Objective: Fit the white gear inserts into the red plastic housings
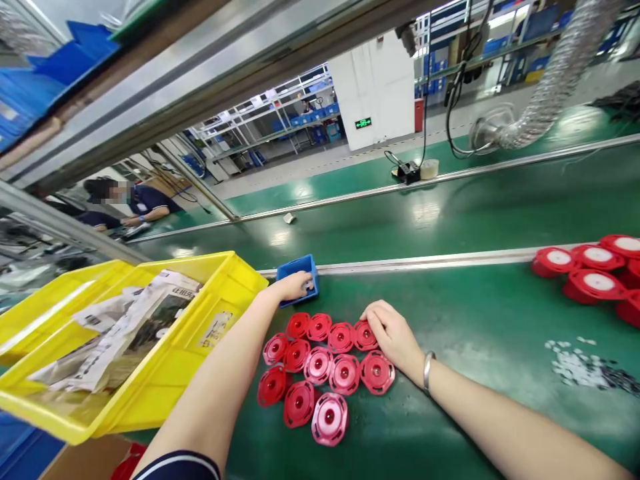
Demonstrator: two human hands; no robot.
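My left hand (296, 285) reaches into a small blue bin (315, 267), its fingertips down among small pale items that are too small to make out. To the right, my right hand (390, 330) rests at the upper right of a cluster of red round parts (319, 365), its fingers curled by the top right part (365, 335). Whether it grips that part is hidden. Each red part lies face up on the green table (450, 333) with a dark red centre. A silver bracelet circles my right wrist.
Yellow bins (215, 327) with packaged bags (135, 333) stand at the left. Red reels with white centres (597, 280) and small white and black pieces (580, 367) lie at the right. A metal rail (425, 259) runs behind the blue bin. A person (145, 200) sits at the far left.
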